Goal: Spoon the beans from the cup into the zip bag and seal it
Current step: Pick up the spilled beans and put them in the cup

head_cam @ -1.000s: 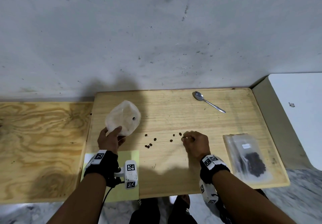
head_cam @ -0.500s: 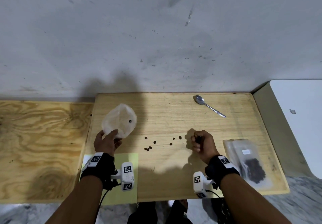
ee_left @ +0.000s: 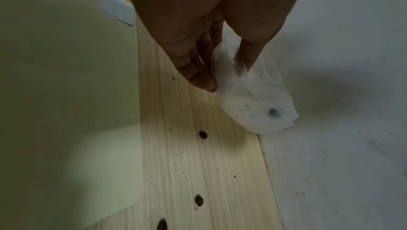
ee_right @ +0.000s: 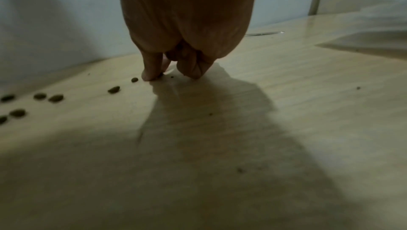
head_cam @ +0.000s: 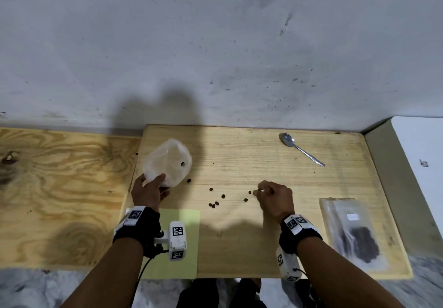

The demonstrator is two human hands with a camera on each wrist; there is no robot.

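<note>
cup [head_cam: 169,161]: translucent white
beans [head_cam: 216,203]: dark brown
spoon [head_cam: 300,148]: silver
bag [head_cam: 352,231]: clear, white label
table [head_cam: 263,154]: pale wood grain
paper [head_cam: 189,235]: light green
wall [head_cam: 215,44]: grey, scuffed

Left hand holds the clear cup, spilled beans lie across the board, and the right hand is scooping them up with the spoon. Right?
Not the spoon: in the head view it lies untouched at the board's far side. The right hand pinches a spilled bean with bare fingertips. The left hand does hold the clear cup.

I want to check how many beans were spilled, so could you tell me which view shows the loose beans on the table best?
The head view: the loose beans lie scattered between both hands. The right wrist view shows several beside the right hand, low and blurred. The left wrist view catches only three.
</note>
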